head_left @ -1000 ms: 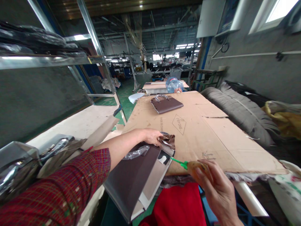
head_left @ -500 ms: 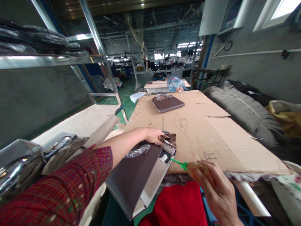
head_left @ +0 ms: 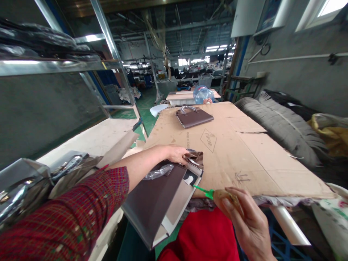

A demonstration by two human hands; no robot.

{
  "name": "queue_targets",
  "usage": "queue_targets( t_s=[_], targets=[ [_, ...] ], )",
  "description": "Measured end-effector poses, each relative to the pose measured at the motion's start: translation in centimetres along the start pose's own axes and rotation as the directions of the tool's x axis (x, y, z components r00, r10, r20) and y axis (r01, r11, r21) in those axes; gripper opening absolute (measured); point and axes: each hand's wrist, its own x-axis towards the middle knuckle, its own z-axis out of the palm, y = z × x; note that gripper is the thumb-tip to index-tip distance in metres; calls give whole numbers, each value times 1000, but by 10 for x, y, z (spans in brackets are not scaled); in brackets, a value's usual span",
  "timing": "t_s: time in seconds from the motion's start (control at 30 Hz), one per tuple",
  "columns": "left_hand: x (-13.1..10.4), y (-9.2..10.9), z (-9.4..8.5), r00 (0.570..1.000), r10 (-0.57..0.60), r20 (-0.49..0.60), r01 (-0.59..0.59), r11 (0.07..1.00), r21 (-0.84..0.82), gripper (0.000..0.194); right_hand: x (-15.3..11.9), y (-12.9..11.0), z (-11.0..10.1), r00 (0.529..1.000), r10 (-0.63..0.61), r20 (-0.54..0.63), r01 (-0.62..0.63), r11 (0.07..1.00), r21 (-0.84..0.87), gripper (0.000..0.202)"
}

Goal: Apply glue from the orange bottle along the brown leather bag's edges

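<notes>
A dark brown handbag (head_left: 157,197) lies tilted over the near edge of the cardboard-covered table (head_left: 244,152), its open top facing away from me. My left hand (head_left: 176,154) grips the bag's opening, pinching shiny brown lining or paper (head_left: 196,158) at its mouth. A plastic-wrapped handle (head_left: 159,171) rests on the bag under my wrist. My right hand (head_left: 243,217) holds a small tool with a thin green tip (head_left: 202,191), the tip pointing at the bag's corner. A second brown handbag (head_left: 193,117) lies flat at the table's far end.
A pile of plastic-wrapped bags (head_left: 29,185) sits at my left. Metal shelving (head_left: 54,65) stands on the left. Grey ribbed rolls (head_left: 282,127) lie along the table's right side, a yellow bundle (head_left: 333,136) beyond them. A blue water bottle (head_left: 202,95) stands behind the far bag. Red cloth (head_left: 206,235) is below.
The view has shifted slightly. My right hand with the green-tipped tool has edged left, closer to the bag's corner. My left hand keeps its grip on the opening.
</notes>
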Motion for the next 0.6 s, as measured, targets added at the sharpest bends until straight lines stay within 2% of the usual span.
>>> queue_targets(
  t_s=[0.13, 0.17, 0.27, 0.33, 0.47, 0.53, 0.6],
  targets=[
    [-3, 1, -1, 1000, -1, -4, 1, 1000, 3, 41, -7, -6, 2, 991, 18, 131, -25, 998, 54, 11],
    [-3, 2, -1, 1000, 0, -6, 0, 1000, 6, 40, -8, -6, 2, 991, 24, 134, -31, 998, 49, 12],
    [-3, 3, -1, 1000, -4, -12, 4, 1000, 17, 35, -8, -4, 2, 1000, 8, 5, -8, 1000, -12, 14],
    [-3, 3, -1, 1000, -8, -21, 8, 1000, 25, 33, -7, -4, 1, 1000, -12, -21, 11, 1000, -28, 14],
    [-3, 4, 0, 999, -11, -33, 12, 1000, 28, 33, -10, -8, 1, 988, -7, 157, 1, 999, 39, 11],
    [-4, 3, 0, 1000, -10, -29, 11, 1000, 20, 32, -13, -8, 2, 992, 7, 122, -11, 1000, 29, 13],
    [-3, 3, 1, 1000, -8, -24, 9, 1000, 3, 29, -16, -5, 2, 1000, 15, 8, -15, 1000, -19, 15]
  ],
)
